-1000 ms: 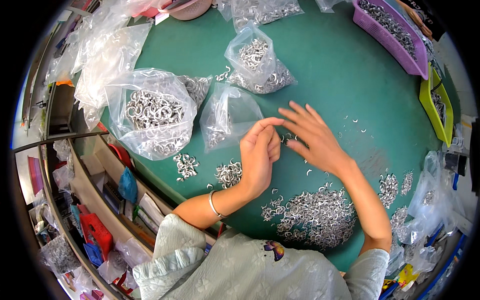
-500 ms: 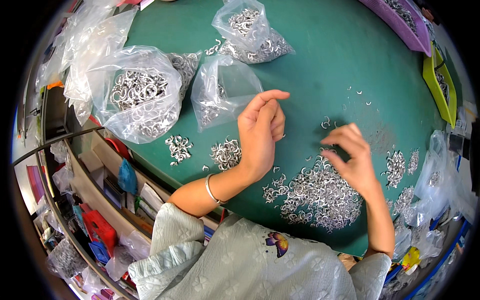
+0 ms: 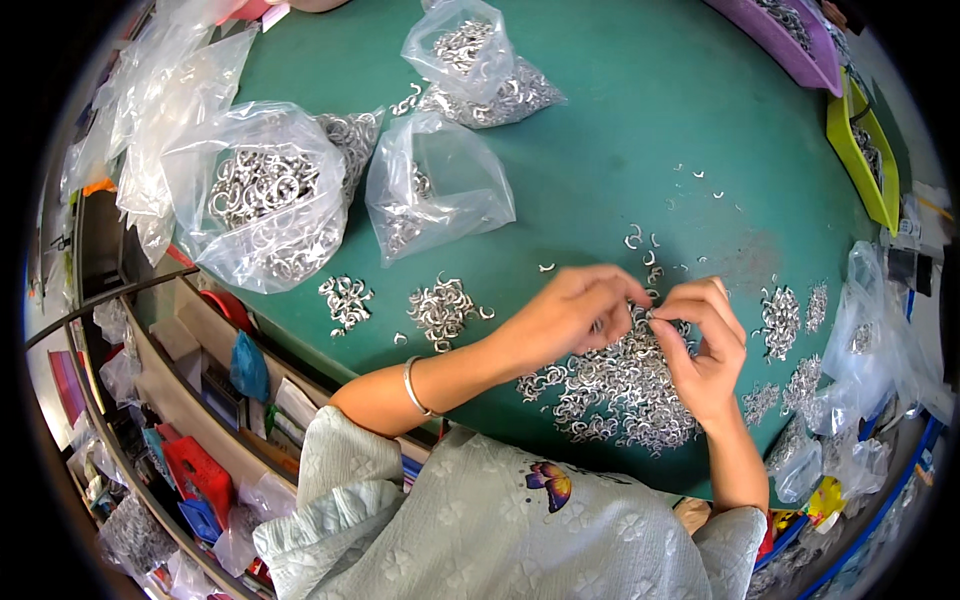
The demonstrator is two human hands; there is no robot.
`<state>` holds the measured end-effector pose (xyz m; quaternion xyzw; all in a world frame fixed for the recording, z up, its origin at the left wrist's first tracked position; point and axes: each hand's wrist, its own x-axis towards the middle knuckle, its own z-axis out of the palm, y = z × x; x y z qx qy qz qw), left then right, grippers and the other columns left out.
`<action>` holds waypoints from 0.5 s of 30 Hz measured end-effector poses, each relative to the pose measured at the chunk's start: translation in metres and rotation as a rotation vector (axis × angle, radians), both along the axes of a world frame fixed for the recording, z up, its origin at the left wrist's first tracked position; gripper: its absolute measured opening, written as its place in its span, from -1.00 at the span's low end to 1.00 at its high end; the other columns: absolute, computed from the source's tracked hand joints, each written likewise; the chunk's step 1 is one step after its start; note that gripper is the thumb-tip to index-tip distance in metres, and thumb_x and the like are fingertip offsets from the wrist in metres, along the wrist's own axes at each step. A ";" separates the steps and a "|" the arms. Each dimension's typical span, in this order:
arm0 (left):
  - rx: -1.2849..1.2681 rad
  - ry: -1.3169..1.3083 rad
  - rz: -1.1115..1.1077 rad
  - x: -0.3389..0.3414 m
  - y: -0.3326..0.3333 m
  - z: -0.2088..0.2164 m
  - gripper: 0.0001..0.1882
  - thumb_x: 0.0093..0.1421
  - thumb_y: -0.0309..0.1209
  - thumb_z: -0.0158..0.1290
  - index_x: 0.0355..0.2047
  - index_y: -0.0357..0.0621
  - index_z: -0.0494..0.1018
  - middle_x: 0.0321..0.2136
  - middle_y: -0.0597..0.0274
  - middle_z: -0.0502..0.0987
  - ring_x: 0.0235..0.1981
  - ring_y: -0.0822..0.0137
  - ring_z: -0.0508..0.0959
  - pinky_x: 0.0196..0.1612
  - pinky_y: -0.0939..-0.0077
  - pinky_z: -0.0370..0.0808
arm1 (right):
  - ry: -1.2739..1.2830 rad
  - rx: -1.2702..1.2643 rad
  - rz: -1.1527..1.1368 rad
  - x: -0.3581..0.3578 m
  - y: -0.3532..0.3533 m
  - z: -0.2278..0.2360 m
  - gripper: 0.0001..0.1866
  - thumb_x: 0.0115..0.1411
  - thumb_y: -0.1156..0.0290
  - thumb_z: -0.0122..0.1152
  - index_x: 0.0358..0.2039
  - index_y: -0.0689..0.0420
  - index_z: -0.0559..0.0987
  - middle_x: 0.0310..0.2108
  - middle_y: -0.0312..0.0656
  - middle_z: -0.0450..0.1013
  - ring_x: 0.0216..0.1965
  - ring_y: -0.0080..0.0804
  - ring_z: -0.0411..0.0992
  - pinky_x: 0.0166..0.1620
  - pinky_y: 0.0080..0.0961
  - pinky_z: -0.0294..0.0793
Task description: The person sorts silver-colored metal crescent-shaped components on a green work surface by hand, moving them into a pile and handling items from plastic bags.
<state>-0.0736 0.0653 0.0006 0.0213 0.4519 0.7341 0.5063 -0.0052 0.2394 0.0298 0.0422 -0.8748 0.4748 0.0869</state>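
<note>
Across the broad green table top [image 3: 620, 120], clear plastic bags lie toward the far left, the biggest clear bag of large silver rings [image 3: 262, 205] beside a flatter, half-empty clear bag [image 3: 435, 185], with a purple tray [image 3: 785, 40] and a yellow-green tray [image 3: 862, 150] along the far right rim. Nearer the person spreads a loose heap of small silver C-shaped metal clips [image 3: 620, 385], and directly above it the left hand [image 3: 572, 312] and right hand [image 3: 705, 350] meet. Both hands have fingertips pressed together, pinching tiny clips from that heap between them, though the exact pieces are too small to make out.
</note>
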 end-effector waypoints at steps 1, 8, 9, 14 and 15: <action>-0.001 -0.074 -0.064 0.002 0.001 -0.001 -0.66 0.38 -0.27 -0.23 -0.21 -0.29 0.45 -0.61 0.34 0.36 -0.70 0.61 0.19 -0.69 0.70 0.04 | 0.023 0.037 -0.002 0.001 0.000 0.004 -0.83 -0.09 0.59 0.34 -0.43 0.23 0.56 -0.41 -0.15 0.45 -0.32 -0.23 0.40 -0.22 -0.35 0.36; 0.020 -0.223 -0.161 0.007 0.001 -0.014 -0.67 0.41 -0.26 -0.20 -0.13 -0.27 0.44 -0.60 0.27 0.37 -0.70 0.58 0.20 -0.69 0.71 0.06 | -0.011 0.138 -0.151 -0.034 0.046 -0.020 -0.81 0.20 0.51 0.08 -0.19 0.27 0.57 -0.11 -0.05 0.50 -0.01 -0.15 0.42 0.12 -0.30 0.31; 0.031 -0.225 -0.118 0.005 0.002 -0.014 -0.68 0.41 -0.29 -0.21 -0.10 -0.28 0.43 -0.60 0.27 0.36 -0.70 0.57 0.20 -0.69 0.71 0.07 | 0.026 0.266 -0.193 -0.046 0.059 -0.029 -0.71 0.25 0.44 0.04 -0.05 0.24 0.52 0.02 -0.02 0.44 0.14 -0.10 0.32 0.19 -0.29 0.23; 0.098 -0.235 -0.028 -0.002 0.001 -0.014 -0.73 0.39 -0.38 -0.19 -0.04 -0.28 0.39 -0.61 0.29 0.34 -0.69 0.59 0.16 -0.66 0.72 0.08 | 0.001 0.611 -0.076 -0.075 0.068 -0.054 -0.53 0.26 0.28 0.07 0.14 0.20 0.38 0.24 -0.08 0.22 0.33 -0.09 0.06 0.34 -0.18 -0.01; 0.081 -0.233 0.031 -0.003 0.000 -0.013 -0.73 0.38 -0.39 -0.18 -0.03 -0.27 0.38 -0.59 0.30 0.34 -0.67 0.60 0.16 -0.64 0.73 0.09 | -0.011 0.638 -0.020 -0.075 0.064 -0.057 -0.51 0.24 0.28 0.08 0.14 0.20 0.37 0.26 -0.08 0.21 0.33 -0.09 0.05 0.35 -0.16 -0.03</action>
